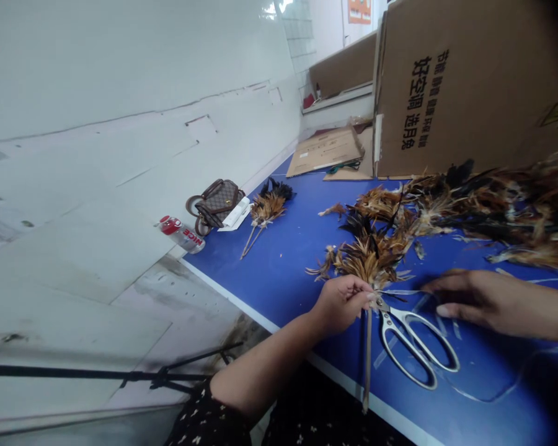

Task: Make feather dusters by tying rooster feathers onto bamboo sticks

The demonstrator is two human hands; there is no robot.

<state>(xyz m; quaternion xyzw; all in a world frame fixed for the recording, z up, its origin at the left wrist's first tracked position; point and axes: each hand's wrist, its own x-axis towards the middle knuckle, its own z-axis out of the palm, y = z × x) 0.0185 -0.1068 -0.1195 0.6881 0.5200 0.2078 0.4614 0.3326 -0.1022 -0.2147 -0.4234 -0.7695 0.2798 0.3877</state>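
Note:
My left hand (341, 301) is closed in a pinch on a thin stick (367, 359) topped with a bundle of brown and black feathers (365, 257); the stick hangs past the edge of the blue table (279, 272). My right hand (488, 300) lies on the table to the right, fingers stretched toward a strip of clear tape (402, 292) by the feathers; motion blurs it. Silver scissors (413, 341) lie shut on the table between the two hands.
A long heap of loose feathers (483, 204) runs along the table's far right. A large cardboard box (465, 80) stands behind it, flat cardboard (323, 148) beside it. A finished feather stick (265, 214), a brown handbag (216, 201) and a bottle (183, 234) sit at the left edge.

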